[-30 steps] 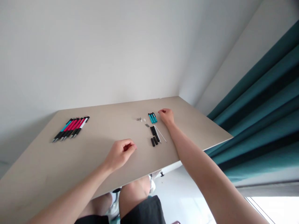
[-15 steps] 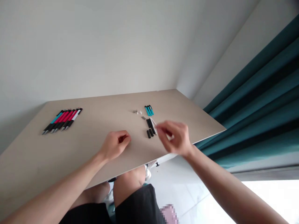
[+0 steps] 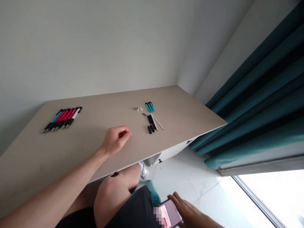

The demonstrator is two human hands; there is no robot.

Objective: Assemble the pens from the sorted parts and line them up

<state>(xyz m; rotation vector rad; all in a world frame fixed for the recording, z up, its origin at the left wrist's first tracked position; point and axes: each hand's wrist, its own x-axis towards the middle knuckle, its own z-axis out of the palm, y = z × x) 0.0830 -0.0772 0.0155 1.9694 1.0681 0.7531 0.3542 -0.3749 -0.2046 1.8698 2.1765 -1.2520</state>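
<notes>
My left hand [image 3: 117,139] rests on the beige table with its fingers curled together, and nothing shows in them. Below the table edge, at the lower right, my right hand [image 3: 181,207] grips a phone [image 3: 171,212] with a lit screen, beside my thigh. Right of my left hand lie black pen parts: short grips [image 3: 149,129] and longer barrels [image 3: 152,121], with thin white refills [image 3: 158,122] alongside. Behind them are a few blue barrels [image 3: 149,107], small grey and white pieces [image 3: 137,108] and tiny grey bits [image 3: 144,114].
Several assembled pens [image 3: 63,119] in blue, red and white lie in a row on the left of the table [image 3: 99,107]. A wall stands behind. Teal curtains [image 3: 256,104] hang at the right. Drawers [image 3: 171,153] are under the front edge, above a pale floor.
My right hand has left the black pen parts and dropped to the phone, gripping it. A thin white refill now lies slanted beside the others. My left hand stays closed on the table.
</notes>
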